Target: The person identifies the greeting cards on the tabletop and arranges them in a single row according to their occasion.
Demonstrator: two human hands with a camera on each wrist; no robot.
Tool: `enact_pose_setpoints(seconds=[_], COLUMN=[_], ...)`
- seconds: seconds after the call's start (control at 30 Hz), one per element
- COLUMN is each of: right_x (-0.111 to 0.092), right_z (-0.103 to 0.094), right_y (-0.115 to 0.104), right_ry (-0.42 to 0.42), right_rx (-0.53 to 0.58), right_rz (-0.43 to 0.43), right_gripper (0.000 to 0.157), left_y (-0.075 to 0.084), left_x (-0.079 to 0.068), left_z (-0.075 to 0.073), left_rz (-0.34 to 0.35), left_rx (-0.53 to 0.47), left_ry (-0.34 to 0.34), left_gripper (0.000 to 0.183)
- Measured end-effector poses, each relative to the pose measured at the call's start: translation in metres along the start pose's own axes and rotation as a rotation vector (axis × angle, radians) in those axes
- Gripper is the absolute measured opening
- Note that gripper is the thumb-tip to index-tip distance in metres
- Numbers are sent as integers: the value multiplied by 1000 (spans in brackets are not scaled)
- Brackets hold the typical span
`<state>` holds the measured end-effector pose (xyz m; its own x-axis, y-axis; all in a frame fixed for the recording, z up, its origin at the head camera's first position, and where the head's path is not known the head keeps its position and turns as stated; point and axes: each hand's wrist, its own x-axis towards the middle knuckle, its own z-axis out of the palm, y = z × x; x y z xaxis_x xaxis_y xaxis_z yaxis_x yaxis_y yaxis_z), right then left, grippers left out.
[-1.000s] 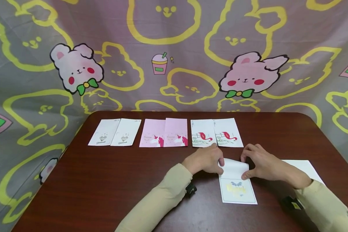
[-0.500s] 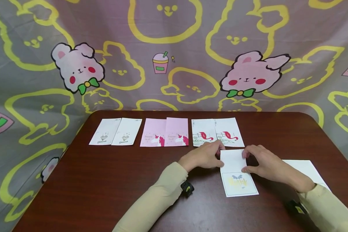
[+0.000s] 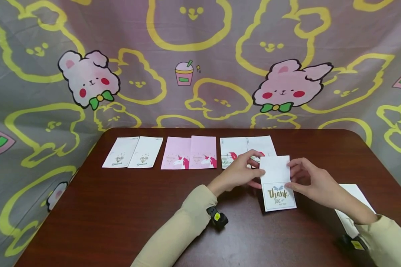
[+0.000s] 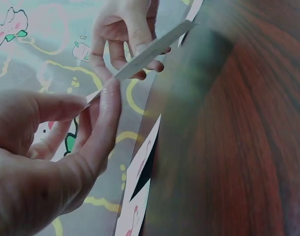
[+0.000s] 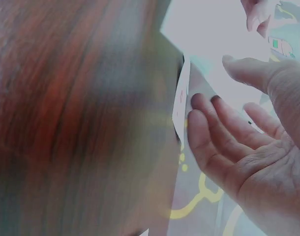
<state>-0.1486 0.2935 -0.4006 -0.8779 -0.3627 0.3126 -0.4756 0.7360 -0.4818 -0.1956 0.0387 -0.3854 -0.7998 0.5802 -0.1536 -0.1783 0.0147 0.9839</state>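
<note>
A white "Thank You" card (image 3: pixel 279 196), blank in its upper half, is held upright above the table between both hands. At its left edge, my left hand (image 3: pixel 235 173) pinches it between thumb and fingers; the left wrist view shows the card (image 4: pixel 155 51) edge-on in that pinch (image 4: pixel 46 152). My right hand (image 3: pixel 317 185) has its thumb on the card's front near the right edge and curled fingers behind. In the right wrist view the card (image 5: pixel 204 24) looks washed out above the right hand (image 5: pixel 258 157).
At the back of the table (image 3: pixel 137 215) lie two diamond cards (image 3: pixel 131 152), two pink unicorn cards (image 3: pixel 188 152) and two flamingo cards (image 3: pixel 234 146), the last partly hidden by my left hand. White paper (image 3: pixel 352 193) lies under my right forearm. A patterned curtain (image 3: pixel 200 122) hangs behind.
Both hands have raised the card off the table and moved it away from me, tilting it upright. Its "Thank You" print has become readable, and it partly covers the flamingo cards.
</note>
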Motion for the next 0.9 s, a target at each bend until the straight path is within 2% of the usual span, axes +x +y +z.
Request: enact_pose_setpoints(seconds=[0.17,0.33,0.47,0.63,0.8,0.9], right_x=[-2,-5,-8,-10,-9,-9], right_z=[-3,-7,-13,-19,-25,-28], right_y=[2,6,11,17,24,31], right_ry=[64,59,60,62,69,77], right_rx=[98,186,183,217,252,264], right_rz=[13,122,228,284,360,388], right_gripper=[72,75,69,66,66,65], left_y=[1,1,2,4,4,2], left_x=[4,15,23,34,45,48], left_z=[4,9,15,20,26,27], left_rz=[24,50,69,97,148,201], left_rx=[-70,-108,-118,-107,-10,210], left_ry=[63,129,173,230,296,329], left_gripper=[45,44,43,44,50,57])
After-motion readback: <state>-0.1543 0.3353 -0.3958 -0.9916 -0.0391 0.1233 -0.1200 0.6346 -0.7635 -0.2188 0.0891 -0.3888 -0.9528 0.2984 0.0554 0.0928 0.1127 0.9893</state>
